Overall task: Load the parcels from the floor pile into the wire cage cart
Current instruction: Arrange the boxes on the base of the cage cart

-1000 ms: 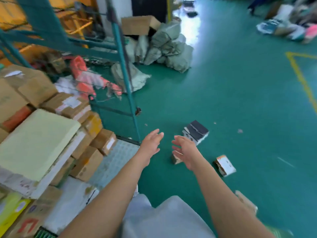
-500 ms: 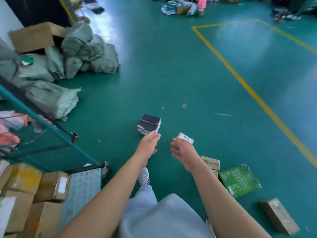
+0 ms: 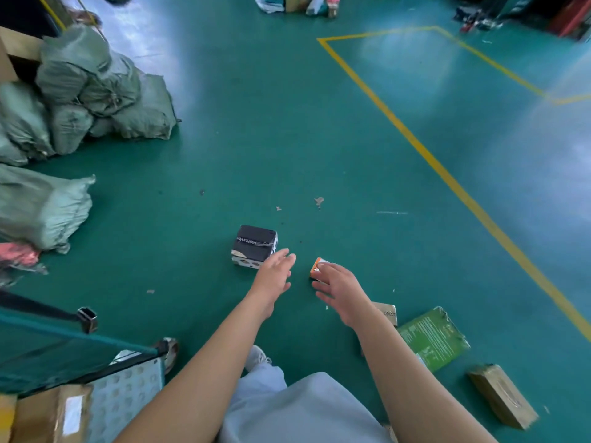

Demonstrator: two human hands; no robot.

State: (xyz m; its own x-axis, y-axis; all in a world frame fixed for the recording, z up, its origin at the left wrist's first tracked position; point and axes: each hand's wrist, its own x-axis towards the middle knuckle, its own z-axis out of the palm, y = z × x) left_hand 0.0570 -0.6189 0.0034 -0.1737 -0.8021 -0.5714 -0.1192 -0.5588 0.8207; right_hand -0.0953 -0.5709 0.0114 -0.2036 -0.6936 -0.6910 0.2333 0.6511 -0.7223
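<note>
Item: black box (image 3: 255, 246) on floor, small rigid carton, likely light
Take by opposite side walls; left hand (image 3: 272, 274) and right hand (image 3: 339, 287) both reach with fingers spread, holding nothing

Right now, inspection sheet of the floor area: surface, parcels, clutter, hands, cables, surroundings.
Surface: green floor, yellow line across it.
Job's things: black box, small orange box, green packet and brown parcel on the floor; cage cart at lower left holds cardboard boxes.
Clutter: paper scraps.
Hands: left hand open by the black box; right hand open over the orange box.
Cables: nothing seen.
Surroundings: grey-green sacks at left.
</note>
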